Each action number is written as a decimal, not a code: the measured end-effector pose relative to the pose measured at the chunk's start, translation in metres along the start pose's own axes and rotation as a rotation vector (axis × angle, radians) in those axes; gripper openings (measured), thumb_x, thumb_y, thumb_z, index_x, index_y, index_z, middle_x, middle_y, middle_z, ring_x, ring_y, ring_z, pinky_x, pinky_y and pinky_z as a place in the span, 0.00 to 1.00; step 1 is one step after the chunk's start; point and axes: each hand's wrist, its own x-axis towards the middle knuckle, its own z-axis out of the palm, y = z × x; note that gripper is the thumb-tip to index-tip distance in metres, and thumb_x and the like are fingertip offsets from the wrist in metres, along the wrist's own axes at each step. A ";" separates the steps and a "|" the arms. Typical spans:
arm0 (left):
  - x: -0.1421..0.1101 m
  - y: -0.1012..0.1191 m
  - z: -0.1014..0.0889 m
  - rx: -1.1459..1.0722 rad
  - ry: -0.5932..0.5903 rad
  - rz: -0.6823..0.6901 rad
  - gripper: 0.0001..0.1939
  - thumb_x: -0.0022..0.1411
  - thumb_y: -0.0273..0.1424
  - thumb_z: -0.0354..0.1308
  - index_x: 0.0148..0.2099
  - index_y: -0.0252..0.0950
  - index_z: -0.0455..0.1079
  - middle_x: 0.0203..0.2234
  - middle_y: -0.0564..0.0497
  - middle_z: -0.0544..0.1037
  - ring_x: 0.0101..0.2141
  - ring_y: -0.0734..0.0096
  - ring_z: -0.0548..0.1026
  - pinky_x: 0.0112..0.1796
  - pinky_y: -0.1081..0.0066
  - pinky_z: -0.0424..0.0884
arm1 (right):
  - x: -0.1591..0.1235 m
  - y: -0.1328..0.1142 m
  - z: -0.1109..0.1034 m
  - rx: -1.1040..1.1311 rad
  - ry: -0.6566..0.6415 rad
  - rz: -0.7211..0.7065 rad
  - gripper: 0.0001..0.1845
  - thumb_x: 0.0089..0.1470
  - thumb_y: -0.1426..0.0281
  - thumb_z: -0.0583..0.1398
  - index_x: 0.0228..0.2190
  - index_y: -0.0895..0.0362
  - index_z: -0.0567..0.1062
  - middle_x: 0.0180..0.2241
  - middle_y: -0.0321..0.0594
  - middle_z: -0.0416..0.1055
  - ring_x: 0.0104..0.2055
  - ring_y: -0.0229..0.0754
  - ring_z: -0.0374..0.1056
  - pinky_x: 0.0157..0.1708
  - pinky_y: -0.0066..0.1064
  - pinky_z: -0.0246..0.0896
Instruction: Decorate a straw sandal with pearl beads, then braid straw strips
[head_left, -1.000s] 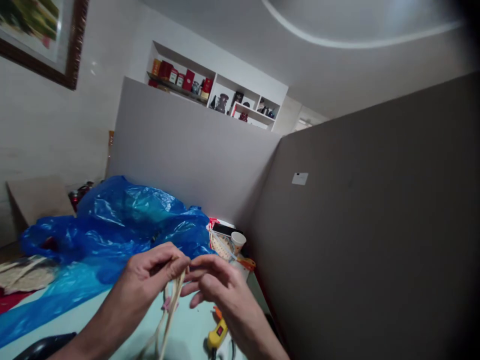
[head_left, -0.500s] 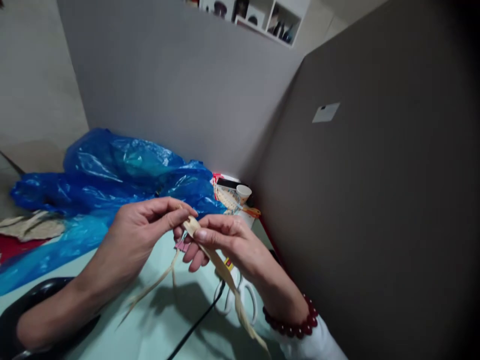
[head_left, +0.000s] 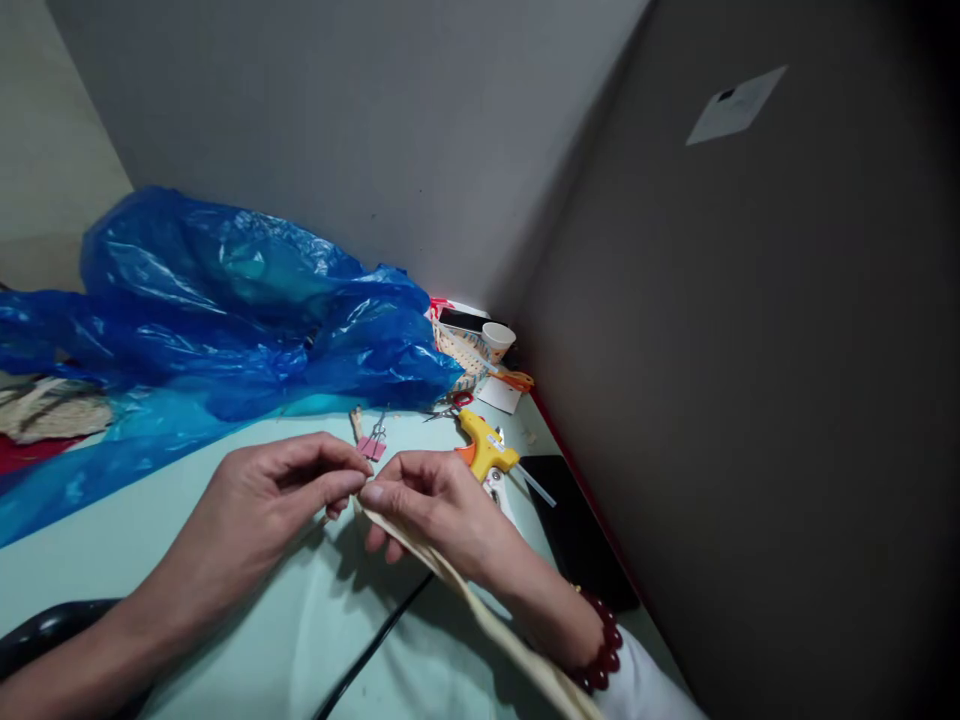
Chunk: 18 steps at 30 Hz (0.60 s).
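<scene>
We see a pale green table [head_left: 247,600]; beside its yellow glue gun [head_left: 486,448] lie a pink binder clip [head_left: 371,445], scissors [head_left: 448,405] and blue plastic sheeting [head_left: 225,300].

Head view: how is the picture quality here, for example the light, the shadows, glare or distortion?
Head view: dim, even indoor light; the right edge darkens to black. The blue plastic bag shows bright glare streaks. The left hand and right hand, pinching a pale strip, cast soft shadows on the green table. The partition walls bend from wide-angle distortion.
</scene>
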 end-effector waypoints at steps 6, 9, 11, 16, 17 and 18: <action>0.001 -0.010 0.003 -0.461 -0.160 -0.199 0.10 0.51 0.38 0.70 0.36 0.43 0.76 0.20 0.58 0.75 0.23 0.72 0.71 0.27 0.76 0.67 | -0.004 -0.004 -0.001 -0.159 -0.049 -0.055 0.12 0.62 0.62 0.61 0.30 0.57 0.73 0.25 0.34 0.71 0.24 0.33 0.65 0.27 0.23 0.61; 0.007 -0.017 -0.002 -0.387 -0.169 -0.177 0.17 0.58 0.43 0.66 0.48 0.47 0.70 0.20 0.60 0.74 0.23 0.70 0.71 0.28 0.74 0.67 | -0.006 -0.004 -0.003 -0.256 -0.032 -0.017 0.12 0.63 0.64 0.59 0.29 0.57 0.71 0.24 0.34 0.71 0.23 0.33 0.65 0.25 0.23 0.59; 0.013 -0.025 -0.007 -0.184 -0.101 -0.111 0.17 0.61 0.48 0.59 0.47 0.45 0.69 0.21 0.58 0.75 0.25 0.67 0.71 0.28 0.71 0.66 | -0.005 0.000 -0.005 -0.318 0.060 -0.005 0.13 0.63 0.65 0.58 0.27 0.57 0.69 0.23 0.34 0.71 0.22 0.33 0.63 0.24 0.24 0.56; 0.023 -0.056 -0.009 0.552 -0.129 -0.005 0.14 0.60 0.47 0.56 0.35 0.42 0.70 0.27 0.52 0.75 0.30 0.60 0.71 0.31 0.65 0.60 | 0.001 0.008 -0.012 -0.464 0.309 0.026 0.13 0.63 0.66 0.57 0.27 0.56 0.68 0.23 0.36 0.72 0.23 0.35 0.61 0.25 0.25 0.52; 0.023 -0.061 -0.007 0.635 -0.155 0.004 0.14 0.60 0.46 0.56 0.35 0.42 0.69 0.29 0.51 0.76 0.30 0.58 0.71 0.32 0.65 0.60 | 0.002 0.009 -0.013 -0.492 0.319 0.035 0.12 0.63 0.67 0.57 0.27 0.56 0.68 0.23 0.36 0.73 0.24 0.35 0.62 0.26 0.26 0.52; 0.022 -0.064 -0.004 0.684 -0.171 0.018 0.13 0.61 0.46 0.55 0.35 0.42 0.68 0.30 0.51 0.76 0.31 0.57 0.71 0.32 0.64 0.59 | 0.003 0.009 -0.013 -0.523 0.321 0.042 0.11 0.63 0.68 0.57 0.28 0.56 0.69 0.23 0.36 0.73 0.24 0.36 0.62 0.27 0.26 0.52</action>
